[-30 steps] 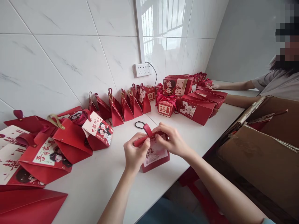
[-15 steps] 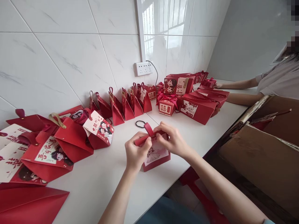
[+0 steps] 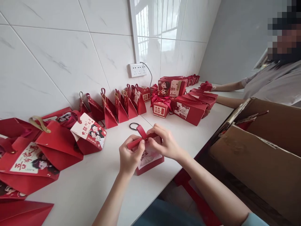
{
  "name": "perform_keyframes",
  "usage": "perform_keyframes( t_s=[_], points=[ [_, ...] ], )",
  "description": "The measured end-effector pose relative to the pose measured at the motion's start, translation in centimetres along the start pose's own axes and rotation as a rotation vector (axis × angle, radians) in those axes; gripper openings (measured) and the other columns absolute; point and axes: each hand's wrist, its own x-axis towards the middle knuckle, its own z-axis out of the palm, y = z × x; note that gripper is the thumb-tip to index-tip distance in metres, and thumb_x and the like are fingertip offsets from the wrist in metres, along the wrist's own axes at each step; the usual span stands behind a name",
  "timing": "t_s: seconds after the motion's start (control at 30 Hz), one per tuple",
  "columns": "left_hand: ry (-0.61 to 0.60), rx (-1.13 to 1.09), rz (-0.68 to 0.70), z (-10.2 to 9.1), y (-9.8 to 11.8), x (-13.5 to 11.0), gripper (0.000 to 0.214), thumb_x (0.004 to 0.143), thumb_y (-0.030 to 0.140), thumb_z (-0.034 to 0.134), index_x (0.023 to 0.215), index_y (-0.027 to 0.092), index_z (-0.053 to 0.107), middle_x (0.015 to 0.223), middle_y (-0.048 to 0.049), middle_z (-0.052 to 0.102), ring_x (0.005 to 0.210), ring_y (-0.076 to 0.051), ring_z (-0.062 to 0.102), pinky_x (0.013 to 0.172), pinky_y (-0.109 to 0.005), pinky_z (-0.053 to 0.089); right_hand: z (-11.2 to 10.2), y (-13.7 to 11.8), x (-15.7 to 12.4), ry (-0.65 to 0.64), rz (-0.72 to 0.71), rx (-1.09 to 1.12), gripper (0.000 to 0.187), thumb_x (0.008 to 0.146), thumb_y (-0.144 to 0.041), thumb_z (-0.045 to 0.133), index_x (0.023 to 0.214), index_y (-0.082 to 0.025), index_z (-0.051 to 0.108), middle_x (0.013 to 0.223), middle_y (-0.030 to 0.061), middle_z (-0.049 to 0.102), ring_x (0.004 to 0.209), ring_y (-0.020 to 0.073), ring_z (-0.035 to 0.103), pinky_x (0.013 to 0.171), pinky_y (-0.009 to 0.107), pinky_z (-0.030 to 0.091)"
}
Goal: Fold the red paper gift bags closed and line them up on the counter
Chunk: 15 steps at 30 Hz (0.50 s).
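Left hand (image 3: 130, 157) and right hand (image 3: 166, 142) both pinch the top of the red box (image 3: 150, 158), upright on the table (image 3: 89, 180), loop (image 3: 141, 131) up. Peaked boxes (image 3: 122, 113) behind look done; this one's top seems left to secure.

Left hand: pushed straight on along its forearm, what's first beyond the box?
Probably the black ring if the left hand goes low, the upright red boxes behind if higher; depth is unclear.

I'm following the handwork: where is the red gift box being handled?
In the head view, the red gift box is just below centre, its top between left hand and right hand, a black ring beyond.
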Motion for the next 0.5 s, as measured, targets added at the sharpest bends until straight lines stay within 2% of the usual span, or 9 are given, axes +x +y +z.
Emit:
perform_keyframes(
  t_s=[0.17,0.5],
  points=[
    [-0.022,0.01,0.005,0.11,-0.13,-0.18,0.016,0.076,0.029,0.061,0.066,0.018,0.059,0.054,0.0037,0.056,0.048,-0.009,0.051,0.044,-0.017,0.043,-0.05,-0.08,-0.2,0.001,0.051,-0.022,0.01,0.086,-0.014,0.048,0.083,-0.018,0.057,0.073,-0.0009,0.051,0.059,0.0091,0.046,0.054,0.022,0.038],
    [-0.046,-0.02,0.013,0.08,-0.05,0.03,0.013,0.077,0.026,0.06,0.067,0.019,0.059,0.057,0.0036,0.059,0.052,-0.01,0.055,0.047,-0.016,0.045,-0.02,-0.09,-0.23,0.011,0.027,-0.009,0.012,0.085,-0.011,0.047,0.084,-0.018,0.056,0.073,-0.001,0.051,0.058,0.0095,0.046,0.054,0.023,0.039]
  ],
)
